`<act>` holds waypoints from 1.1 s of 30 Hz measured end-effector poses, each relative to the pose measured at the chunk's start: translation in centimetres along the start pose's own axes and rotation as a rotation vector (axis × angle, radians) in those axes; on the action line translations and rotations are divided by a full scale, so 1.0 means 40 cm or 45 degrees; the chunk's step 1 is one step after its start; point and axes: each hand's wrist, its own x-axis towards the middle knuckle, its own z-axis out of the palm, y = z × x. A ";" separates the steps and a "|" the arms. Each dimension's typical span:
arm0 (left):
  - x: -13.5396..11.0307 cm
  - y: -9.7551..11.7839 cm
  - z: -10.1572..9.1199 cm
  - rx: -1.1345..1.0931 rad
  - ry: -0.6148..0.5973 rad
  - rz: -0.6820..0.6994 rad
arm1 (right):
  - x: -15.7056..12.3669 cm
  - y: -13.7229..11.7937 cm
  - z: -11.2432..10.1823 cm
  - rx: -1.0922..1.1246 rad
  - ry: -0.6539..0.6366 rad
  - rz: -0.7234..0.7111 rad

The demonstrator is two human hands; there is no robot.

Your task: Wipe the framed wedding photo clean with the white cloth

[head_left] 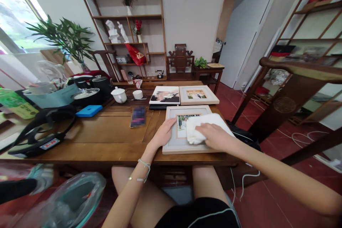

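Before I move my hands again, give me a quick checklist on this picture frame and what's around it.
1. Left hand on the near frame: ok, it rests at the left side.
2. Right hand on the white cloth: ok, it holds the cloth against the frame's front.
3. Photo fully in view: not ok, the cloth covers its right part.
4. Frame's right edge fully on the table: cannot tell, the cloth and arm hide most of it.
5. Lidded white cup away from both hands: ok, it stands apart, farther back.
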 end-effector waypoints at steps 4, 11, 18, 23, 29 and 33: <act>0.002 0.007 -0.003 0.010 -0.009 -0.021 | 0.116 0.135 0.064 -0.080 0.199 0.068; 0.001 0.004 -0.004 0.012 0.015 -0.012 | 0.149 0.148 0.045 -0.008 0.123 0.191; 0.003 -0.002 0.000 0.001 0.012 0.018 | -0.026 -0.035 0.002 0.279 -0.096 -0.138; 0.002 -0.012 0.004 -0.027 0.015 0.028 | -0.043 -0.080 0.004 0.226 -0.088 -0.063; -0.001 -0.020 0.008 -0.027 0.013 0.036 | 0.099 0.037 0.087 -0.113 0.059 0.181; -0.002 -0.013 0.001 -0.017 0.010 0.021 | 0.186 0.113 0.060 -0.176 0.117 0.249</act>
